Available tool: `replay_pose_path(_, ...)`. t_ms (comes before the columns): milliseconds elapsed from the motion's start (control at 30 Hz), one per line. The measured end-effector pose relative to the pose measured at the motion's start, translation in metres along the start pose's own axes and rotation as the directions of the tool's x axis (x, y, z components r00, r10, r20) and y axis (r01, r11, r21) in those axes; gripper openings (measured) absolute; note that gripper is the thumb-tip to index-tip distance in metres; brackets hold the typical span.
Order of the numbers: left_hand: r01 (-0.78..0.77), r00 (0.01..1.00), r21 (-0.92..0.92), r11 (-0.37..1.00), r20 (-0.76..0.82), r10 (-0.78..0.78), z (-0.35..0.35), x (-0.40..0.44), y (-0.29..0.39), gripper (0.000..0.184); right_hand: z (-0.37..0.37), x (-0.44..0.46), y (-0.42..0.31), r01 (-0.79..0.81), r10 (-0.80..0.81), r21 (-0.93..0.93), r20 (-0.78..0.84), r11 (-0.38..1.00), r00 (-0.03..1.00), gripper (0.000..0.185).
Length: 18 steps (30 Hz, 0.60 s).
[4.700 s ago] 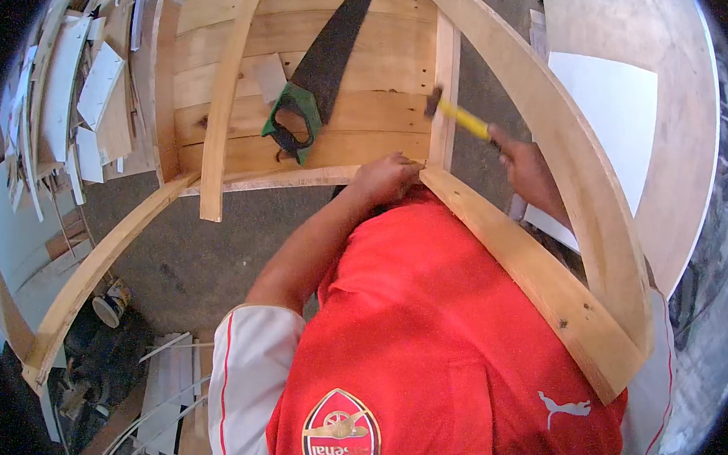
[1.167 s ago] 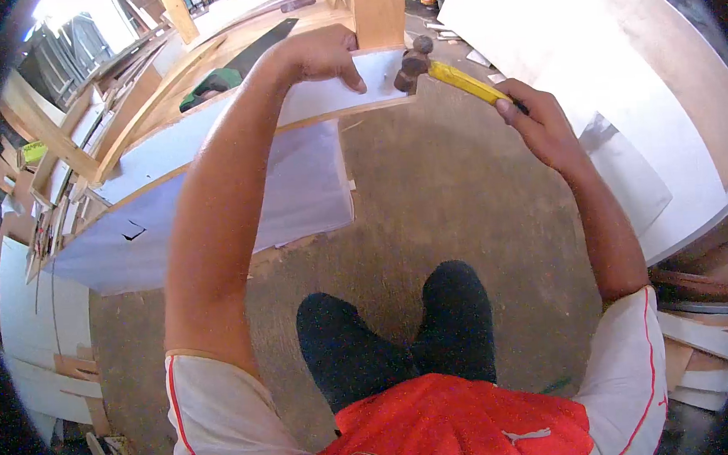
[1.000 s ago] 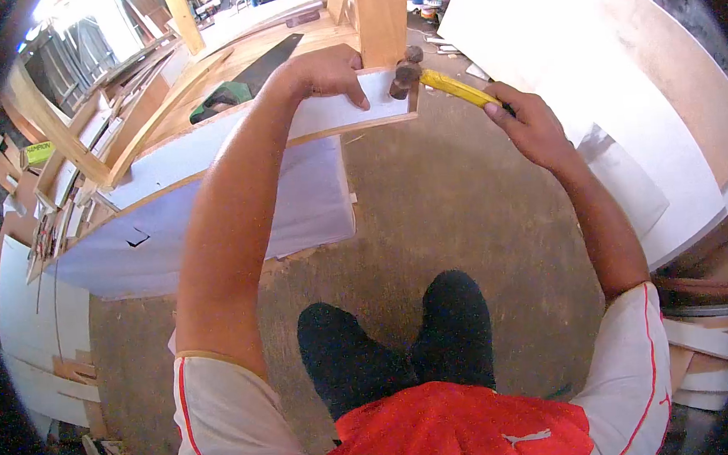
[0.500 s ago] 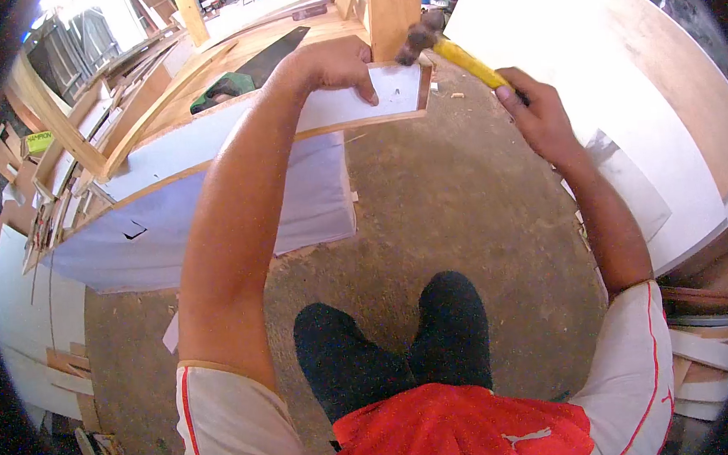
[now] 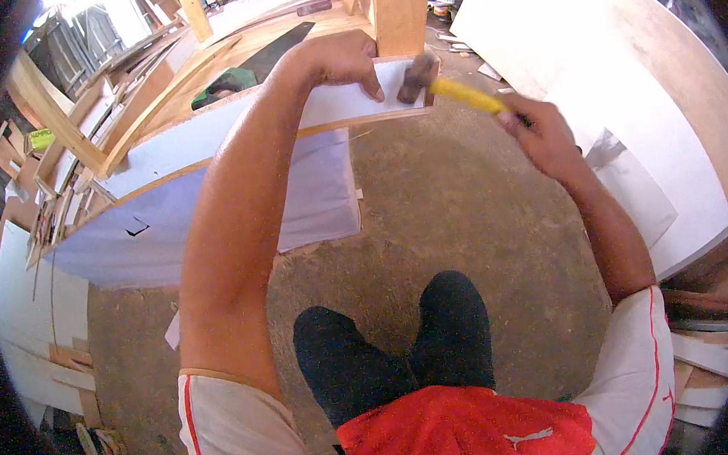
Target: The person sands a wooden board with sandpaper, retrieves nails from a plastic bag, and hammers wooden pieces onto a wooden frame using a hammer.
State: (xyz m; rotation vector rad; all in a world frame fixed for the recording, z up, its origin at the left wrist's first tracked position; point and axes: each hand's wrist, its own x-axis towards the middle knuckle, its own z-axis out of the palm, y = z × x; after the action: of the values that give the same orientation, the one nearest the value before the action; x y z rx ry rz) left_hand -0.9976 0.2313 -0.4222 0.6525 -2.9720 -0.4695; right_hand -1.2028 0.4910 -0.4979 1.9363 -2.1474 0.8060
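Observation:
My left hand [image 5: 341,59] grips the top edge of a long white-faced board [image 5: 341,105], thumb lying on its front face and the other fingers hidden behind. In my right hand [image 5: 543,137] is a hammer [image 5: 471,96] with a yellow handle. Its dark head is at the board's right end, just right of my left thumb; the spot under it is hidden. Directly behind that end rises a square wooden post [image 5: 399,17]. A handsaw [image 5: 282,51] with a green handle lies on the wooden surface behind the board.
Below the board is a white panel [image 5: 316,189] with a dark mark. Large pale sheets [image 5: 587,55] lean at the right. Wood offcuts [image 5: 73,174] are piled at the left, near slanted timber [image 5: 57,113]. Bare concrete floor [image 5: 429,198] lies between my legs and the board.
The hammer head has come down from above the board's top edge onto its white face, over the small nail-like mark seen before. My left hand keeps its grip.

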Motion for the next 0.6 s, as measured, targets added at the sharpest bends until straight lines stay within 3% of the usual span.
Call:
replay_pose_path(67,0.007,1.0,0.029,1.0,-0.019,-0.007,0.001,0.001,0.0,0.044,-0.012,0.004,-0.004,0.0,0.025,0.198,-0.125,0.98,0.992,0.03)
replay_pose_path(167,0.011,1.0,-0.076,0.997,0.03,-0.008,0.0,-0.005,0.004,0.047,-0.021,0.008,-0.012,0.006,-0.008,-0.03,-0.054,1.0,0.999,0.035)
replay_pose_path(267,-0.017,1.0,-0.062,0.998,-0.007,0.017,0.008,0.011,-0.012,0.047,-0.01,0.005,0.003,0.029,0.012,0.241,-0.167,0.97,0.986,0.036)
replay_pose_path(367,-0.03,1.0,-0.034,0.999,-0.004,0.03,0.002,-0.001,0.002,0.046,-0.004,0.005,0.006,0.056,-0.052,0.012,-0.191,0.998,0.98,0.036)
replay_pose_path(467,0.03,0.999,-0.021,0.999,0.025,-0.029,0.005,0.005,-0.003,0.046,-0.02,0.006,-0.009,-0.061,0.062,0.018,-0.062,0.998,0.996,0.036)
replay_pose_path(567,0.017,1.0,-0.01,1.0,-0.006,-0.017,0.006,0.009,-0.009,0.045,-0.009,0.006,-0.004,0.099,-0.005,0.347,-0.263,0.933,0.965,0.036)
replay_pose_path(600,0.027,1.0,0.023,0.999,-0.01,-0.027,0.006,0.007,-0.005,0.045,-0.005,0.005,-0.002,0.074,-0.029,0.214,-0.209,0.974,0.977,0.036)
